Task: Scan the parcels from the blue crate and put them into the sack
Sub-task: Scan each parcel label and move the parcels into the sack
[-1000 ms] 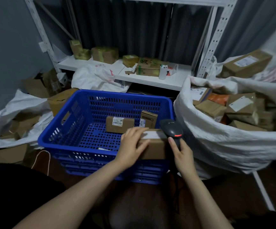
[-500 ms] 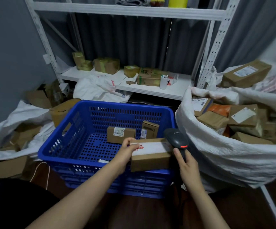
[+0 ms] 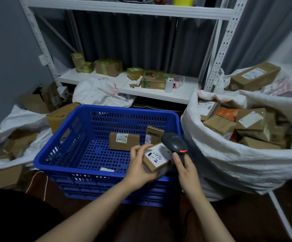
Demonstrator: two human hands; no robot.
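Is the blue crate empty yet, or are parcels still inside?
Not empty. A labelled parcel and a smaller box sit in the blue crate by its far wall; the left hand holds a third parcel over the near rim.

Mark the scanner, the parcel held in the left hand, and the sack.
scanner (image 3: 174,142), head view, top of its dark head.
parcel (image 3: 157,158), head view, its white handwritten label.
sack (image 3: 229,165), head view, bare white front wall.
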